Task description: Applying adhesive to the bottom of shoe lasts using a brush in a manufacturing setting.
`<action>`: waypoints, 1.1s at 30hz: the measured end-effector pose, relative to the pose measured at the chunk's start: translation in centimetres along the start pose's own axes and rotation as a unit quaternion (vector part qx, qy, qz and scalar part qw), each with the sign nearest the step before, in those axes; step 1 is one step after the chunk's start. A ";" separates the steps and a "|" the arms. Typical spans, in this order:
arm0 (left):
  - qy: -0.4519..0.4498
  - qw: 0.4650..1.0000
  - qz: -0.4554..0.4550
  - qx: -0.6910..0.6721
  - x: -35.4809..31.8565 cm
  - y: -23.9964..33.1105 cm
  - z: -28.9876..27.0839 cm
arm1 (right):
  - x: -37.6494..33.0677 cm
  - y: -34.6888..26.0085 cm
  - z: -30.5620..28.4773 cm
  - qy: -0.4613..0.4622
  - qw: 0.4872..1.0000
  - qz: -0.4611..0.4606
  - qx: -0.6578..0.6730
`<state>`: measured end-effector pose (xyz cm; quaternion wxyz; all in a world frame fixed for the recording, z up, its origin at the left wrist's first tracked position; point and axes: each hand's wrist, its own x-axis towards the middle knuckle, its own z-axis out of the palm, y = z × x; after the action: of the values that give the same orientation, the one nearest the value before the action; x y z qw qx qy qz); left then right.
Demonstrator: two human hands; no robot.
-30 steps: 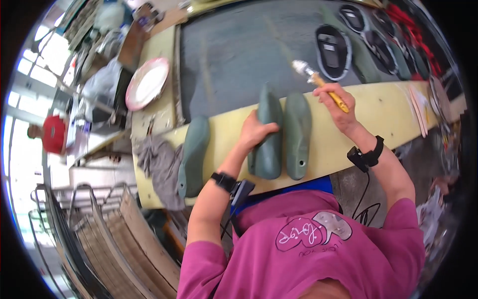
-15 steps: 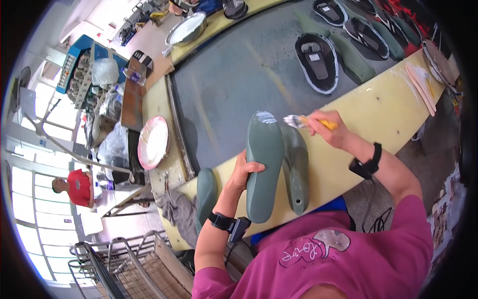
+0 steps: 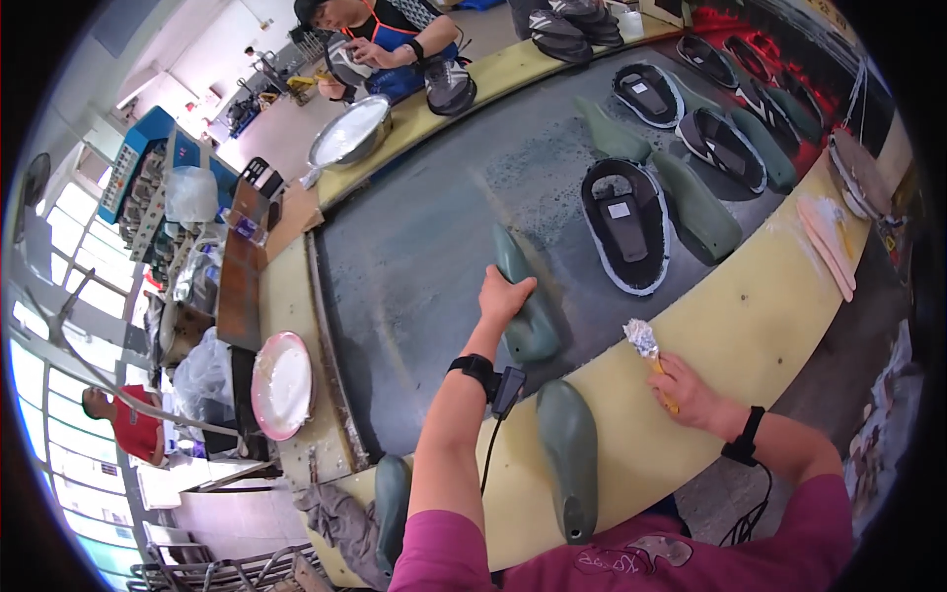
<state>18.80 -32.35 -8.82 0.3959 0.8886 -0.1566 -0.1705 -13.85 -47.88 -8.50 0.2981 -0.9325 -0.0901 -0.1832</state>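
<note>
My left hand (image 3: 504,297) is closed around the middle of a green shoe last (image 3: 534,335), over the grey conveyor belt (image 3: 414,247). Whether the last rests fully on the belt I cannot tell. In my right hand (image 3: 686,393) is a brush (image 3: 642,339) with a yellow handle; white paste coats its bristles, which point away from me above the yellow tabletop (image 3: 735,321). Between my arms, another green last (image 3: 569,444) lies on the tabletop near my body. A third last (image 3: 392,508) sits left of my left forearm, beside a grey cloth (image 3: 340,523).
A pink-rimmed basin (image 3: 308,390) of white paste stands at left, and a metal bowl (image 3: 383,126) farther off. Dark shoe uppers (image 3: 623,237) and more lasts (image 3: 700,212) occupy the belt's right side. Across it, a co-worker (image 3: 395,44) handles a shoe. Pink strips (image 3: 824,247) lie at far right.
My left hand has carried the green last forward from near my body to the belt. My right hand with the brush has moved nearer and slightly right. The view has shifted, showing the co-worker more fully.
</note>
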 end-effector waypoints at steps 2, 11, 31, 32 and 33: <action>0.070 0.997 -0.010 0.025 0.2 0.4 1.9 | -0.3 0.2 -0.2 -0.002 1.000 0.014 0.005; -0.019 0.913 0.296 0.280 -3.8 -0.9 2.6 | 0.6 0.8 -1.6 -0.044 0.998 0.051 0.022; -0.268 0.934 0.234 -0.011 -23.7 5.0 -2.6 | -1.2 1.7 0.3 0.036 0.999 0.016 -0.017; -0.266 0.906 0.316 0.089 -26.9 5.3 -2.3 | -1.2 1.2 0.1 0.026 0.999 0.018 -0.014; -0.256 0.858 0.402 0.189 -28.6 5.7 -1.7 | -0.9 1.2 -0.1 0.031 0.999 0.014 -0.017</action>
<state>-6.84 -23.04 1.68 0.2000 0.7310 -0.6256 -0.1851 -14.33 -48.96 -9.41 0.2873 -0.9324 -0.0650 -0.2092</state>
